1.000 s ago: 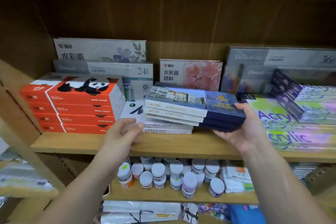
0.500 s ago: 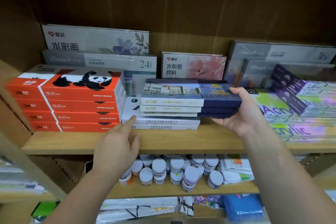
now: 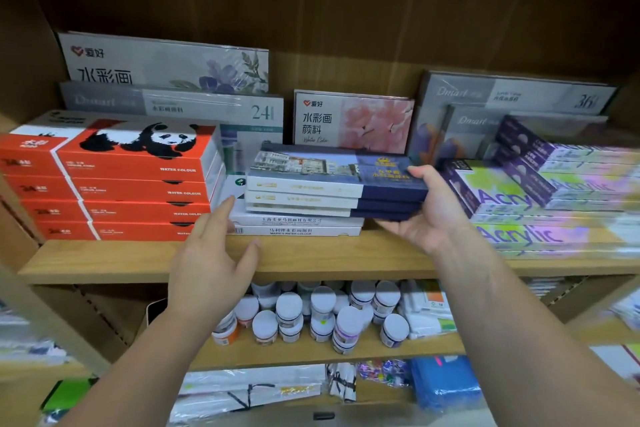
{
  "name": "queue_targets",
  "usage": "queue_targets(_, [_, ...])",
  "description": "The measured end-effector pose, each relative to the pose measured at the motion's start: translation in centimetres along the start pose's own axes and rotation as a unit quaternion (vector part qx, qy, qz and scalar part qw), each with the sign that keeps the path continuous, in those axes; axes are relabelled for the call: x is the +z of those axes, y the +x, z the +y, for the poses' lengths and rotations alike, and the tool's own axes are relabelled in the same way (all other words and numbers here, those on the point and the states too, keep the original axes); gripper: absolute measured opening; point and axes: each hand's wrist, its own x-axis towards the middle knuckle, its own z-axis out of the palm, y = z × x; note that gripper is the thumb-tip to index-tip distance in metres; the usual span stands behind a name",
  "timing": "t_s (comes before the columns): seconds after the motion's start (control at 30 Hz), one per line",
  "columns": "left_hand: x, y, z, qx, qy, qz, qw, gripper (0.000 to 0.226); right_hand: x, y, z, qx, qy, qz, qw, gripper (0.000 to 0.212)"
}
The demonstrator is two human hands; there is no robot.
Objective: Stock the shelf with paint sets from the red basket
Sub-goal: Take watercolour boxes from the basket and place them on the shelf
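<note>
We've got the R hand point(image 3: 433, 215) curled on the right end of 3 flat paint sets point(image 3: 332, 184), thumb on the lid, fingers underneath. They're thin rectangular card boxes, navy + white w/ a building photo on top, stacked flush. They sit mid wooden shelf point(image 3: 104, 260): left part lies over 2 flat white boxes point(image 3: 294, 225) w/ printed spines, right end overhangs in our grip. The L hand point(image 3: 211, 253), at 7 o'clock from the stack, holds nothing, fingers straight + spread, tips up by the left end of the white boxes; can't tell if they touch. At 9 o'clock are the red panda boxes point(image 3: 131, 177), glossy card, 4 high, just beside the white ones. At 3 o'clock are the acrylic sets point(image 3: 540, 204), purple/green in shiny wrap, blurred, near our R hand, boxing that side in. At 12 o'clock, upright against the brown back panel, is a pink floral box point(image 3: 353, 121), w/ a grey floral box point(image 3: 166, 62) at 10–11 and a film-wrapped Dmart box point(image 3: 512, 94) at 1–2. At 6 o'clock, one level down, are small round paint jars point(image 3: 322, 315) w/ white lids, crowded together
</note>
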Motion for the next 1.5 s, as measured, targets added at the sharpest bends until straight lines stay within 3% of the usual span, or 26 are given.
queue_targets(0.2, [0.3, 0.2, 0.5, -0.006, -0.012, 0.009, 1.0, 0.053, 1.4, 0.6, 1.0, -0.017, -0.094, 0.005, 0.995, 0.018])
queue_targets(0.3, [0.3, 0.2, 0.3, -0.013, -0.023, 0.013, 1.0, 0.058, 1.7, 0.8, 1.0, -0.039, -0.118, 0.005, 0.992, 0.018])
queue_targets(0.4, [0.1, -0.2, 0.4, -0.026, -0.053, 0.018, 0.998, 0.065, 1.8, 0.7, 1.3, -0.049, -0.09, -0.021, 0.995, 0.044])
queue_targets(0.5, [-0.6, -0.7, 0.3, -0.014, -0.059, 0.062, 0.996, 0.054, 1.3, 0.5, 2.0, -0.077, -0.06, -0.05, 0.994, 0.056])
queue_targets(0.57, [-1.3, -0.7, -0.3, 0.012, -0.03, 0.117, 0.993, 0.046, 1.1, 0.4, 2.4, -0.111, -0.083, -0.064, 0.988, 0.064])
queue_targets(0.67, [-2.3, 0.2, -1.6, 0.068, 0.051, 0.188, 0.979, 0.047, 1.1, 1.1, 3.0, -0.153, -0.127, -0.06, 0.978, 0.095])
queue_targets(0.73, [-2.9, 1.1, -2.4, 0.086, 0.106, 0.223, 0.965, 0.051, 1.8, 1.1, 3.0, -0.161, -0.141, -0.047, 0.976, 0.095])
queue_targets(0.8, [-3.4, 1.8, -2.8, 0.105, 0.14, 0.241, 0.955, 0.053, 2.6, 1.3, 3.1, -0.165, -0.139, -0.03, 0.976, 0.076])
queue_targets(0.9, [-3.5, 2.5, -2.8, 0.125, 0.118, 0.214, 0.962, 0.046, 3.5, 2.2, 3.7, -0.169, -0.168, -0.027, 0.971, 0.076])
queue_targets(1.1, [-2.3, 2.9, -2.3, 0.039, 0.064, 0.158, 0.985, 0.049, 2.2, 1.7, 3.1, -0.182, -0.271, -0.093, 0.941, 0.134])
queue_targets(1.33, [-1.8, 3.2, -2.2, -0.016, 0.061, 0.154, 0.986, 0.037, 1.2, 2.5, 3.3, -0.254, -0.344, -0.1, 0.899, 0.101])
queue_targets(1.5, [-1.6, 3.6, -2.0, -0.03, 0.058, 0.157, 0.985, 0.038, 1.0, 2.9, 3.6, -0.266, -0.348, -0.11, 0.892, 0.101])
